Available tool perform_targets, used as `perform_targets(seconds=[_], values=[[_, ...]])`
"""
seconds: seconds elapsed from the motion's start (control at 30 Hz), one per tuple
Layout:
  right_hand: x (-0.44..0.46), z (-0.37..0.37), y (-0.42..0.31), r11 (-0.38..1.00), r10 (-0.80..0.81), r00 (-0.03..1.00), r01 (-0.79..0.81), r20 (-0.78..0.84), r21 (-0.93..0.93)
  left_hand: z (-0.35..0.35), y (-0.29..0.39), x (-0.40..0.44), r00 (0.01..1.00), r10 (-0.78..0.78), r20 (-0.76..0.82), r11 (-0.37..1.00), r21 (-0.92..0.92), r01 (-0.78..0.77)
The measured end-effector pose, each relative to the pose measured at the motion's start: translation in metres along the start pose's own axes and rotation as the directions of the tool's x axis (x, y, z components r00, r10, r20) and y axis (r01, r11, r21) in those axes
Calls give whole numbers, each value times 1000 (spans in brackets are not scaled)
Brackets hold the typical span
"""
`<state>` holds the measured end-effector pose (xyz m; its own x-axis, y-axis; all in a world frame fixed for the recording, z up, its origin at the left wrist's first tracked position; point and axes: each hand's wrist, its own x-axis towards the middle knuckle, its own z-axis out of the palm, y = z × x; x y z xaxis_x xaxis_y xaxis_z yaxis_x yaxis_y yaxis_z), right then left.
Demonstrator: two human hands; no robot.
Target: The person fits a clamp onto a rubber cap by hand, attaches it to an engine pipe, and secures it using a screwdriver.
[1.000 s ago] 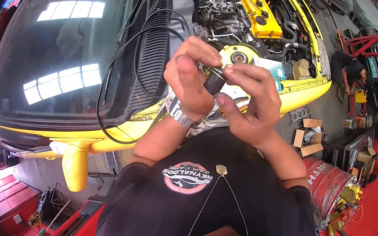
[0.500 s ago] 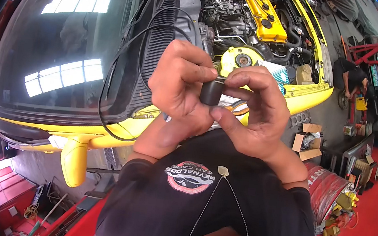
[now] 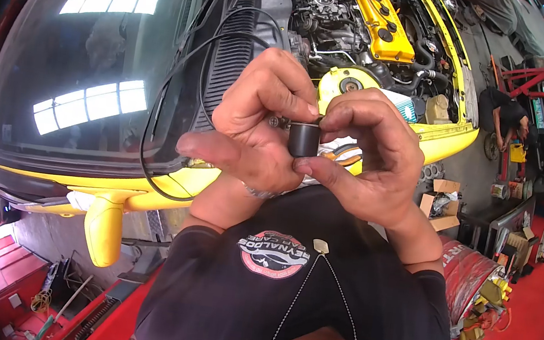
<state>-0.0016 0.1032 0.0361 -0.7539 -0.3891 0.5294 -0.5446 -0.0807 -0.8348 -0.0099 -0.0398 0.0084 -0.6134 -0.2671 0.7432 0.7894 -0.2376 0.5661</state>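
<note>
1. Near a yellow-topped engine [image 3: 381, 24], the right hand [image 3: 385, 163] is clamping a small black cylinder [image 3: 303, 142] between thumb and fingers.
2. The left hand's [image 3: 248, 116] fingertips are gathering at its upper rim; whether they are pinching, the view isn't telling.
3. Careful handling is depending on 2 steady hands and light, even pressure.

Black cylinder [image 3: 303, 141], thin pale upper band, held at both ends
</note>
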Motion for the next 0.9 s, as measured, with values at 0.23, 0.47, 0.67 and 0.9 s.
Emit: perform_targets(seconds=[0.23, 0.47, 0.67, 0.9], values=[[-1, -4, 3, 987, -96, 994, 101, 41, -125, -1, -3, -3, 999, 8, -31, 1000, 24, -8], [1, 1, 10, 937, -284, 958, 267, -46, -226, 0, -7, 6, 984, 161, -81, 987, 31, -159], [2, -3, 15, 913, -346, 938, 329, -32, -243, 1, -2, 8, 989, 146, -12, 988, 50, -145], [2, -1, 15, 875, -411, 912, 395, 4, -280, 1, 0, 9, 983, 183, 5, 981, 69, -183]])
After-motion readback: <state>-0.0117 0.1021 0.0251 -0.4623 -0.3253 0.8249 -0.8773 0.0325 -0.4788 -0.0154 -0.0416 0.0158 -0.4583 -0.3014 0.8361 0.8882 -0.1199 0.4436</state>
